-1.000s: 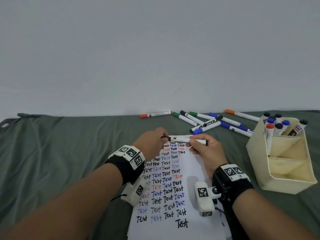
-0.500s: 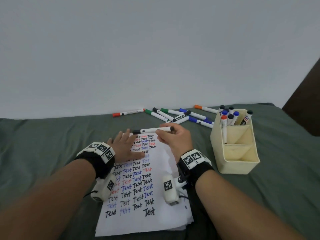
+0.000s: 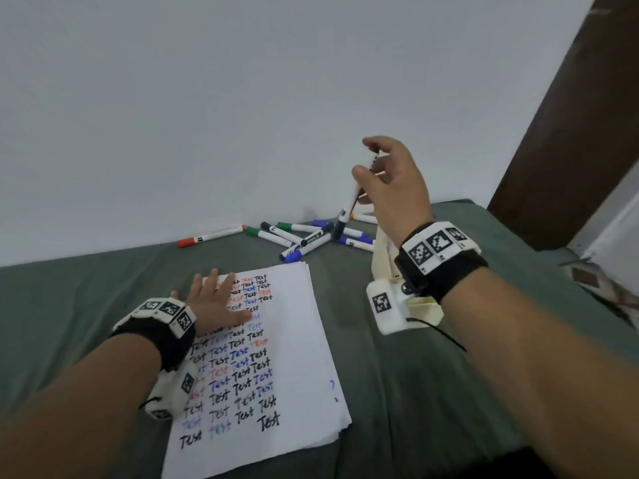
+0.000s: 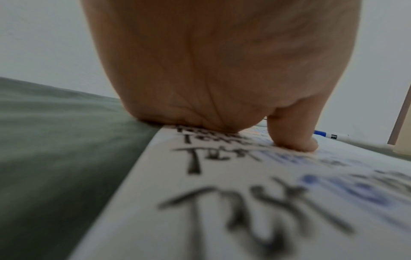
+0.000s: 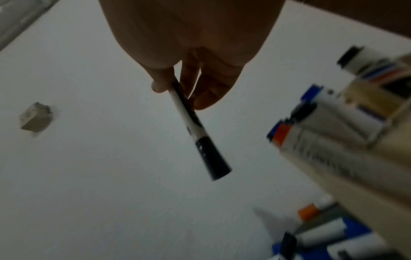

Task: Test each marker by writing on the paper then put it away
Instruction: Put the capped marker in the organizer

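Note:
My right hand (image 3: 387, 178) is raised above the cream organizer (image 3: 382, 261) and pinches a capped black marker (image 3: 347, 207) that hangs cap down. The right wrist view shows the same black marker (image 5: 195, 130) between thumb and fingers, left of the marker tops standing in the organizer (image 5: 347, 140). My left hand (image 3: 214, 304) lies flat, fingers spread, on the upper left of the white paper (image 3: 294, 340), which carries rows of "Test" in black, blue and red. In the left wrist view the palm and thumb (image 4: 291, 135) press on the paper (image 4: 222, 211).
Several loose markers (image 3: 304, 236) with green, blue, black and orange caps lie by the wall behind the paper; a red-capped one (image 3: 211, 236) lies apart to the left. A green cloth (image 3: 69, 288) covers the table. A dark door frame (image 3: 567, 115) stands at the right.
My left hand let go of the marker and came down flat on the paper. My right hand lifted the marker up and right, turning it from level to cap down over the organizer.

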Motion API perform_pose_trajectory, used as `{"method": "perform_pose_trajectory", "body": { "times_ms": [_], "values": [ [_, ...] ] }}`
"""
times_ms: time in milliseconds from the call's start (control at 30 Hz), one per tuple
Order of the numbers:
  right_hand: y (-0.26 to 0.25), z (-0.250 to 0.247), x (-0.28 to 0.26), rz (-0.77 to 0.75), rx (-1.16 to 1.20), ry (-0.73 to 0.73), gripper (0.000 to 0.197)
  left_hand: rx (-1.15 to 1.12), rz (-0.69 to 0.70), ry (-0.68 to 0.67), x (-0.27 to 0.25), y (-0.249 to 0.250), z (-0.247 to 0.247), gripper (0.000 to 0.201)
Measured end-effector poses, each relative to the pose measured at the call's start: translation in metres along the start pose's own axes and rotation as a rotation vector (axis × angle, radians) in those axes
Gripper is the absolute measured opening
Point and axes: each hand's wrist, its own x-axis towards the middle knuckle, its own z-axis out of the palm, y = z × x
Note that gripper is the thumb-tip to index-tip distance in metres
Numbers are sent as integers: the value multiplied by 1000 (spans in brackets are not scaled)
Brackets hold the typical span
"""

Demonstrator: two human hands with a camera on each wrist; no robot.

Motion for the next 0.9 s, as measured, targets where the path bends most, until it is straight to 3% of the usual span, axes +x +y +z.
{"method": "perform_pose_trajectory", "body": {
  "times_ms": [200,367,567,767,900],
  "values": [
    [-4,-40,22,-81,-167,209,37,-5,-10,-7,0,1,-1,105],
    [13,-51,14,-18,-255,277,30,-10,-16,-12,-2,2,-2,105],
    [18,-57,7,-47,-291,385,36,-28,-10,-12,-8,5,-3,104],
    [37,-61,-5,91,-491,187,27,-40,-12,0,-9,5,-3,103],
    [44,-60,-10,172,-777,67,29,-50,-19,7,-4,3,-1,104]
  ]
}}
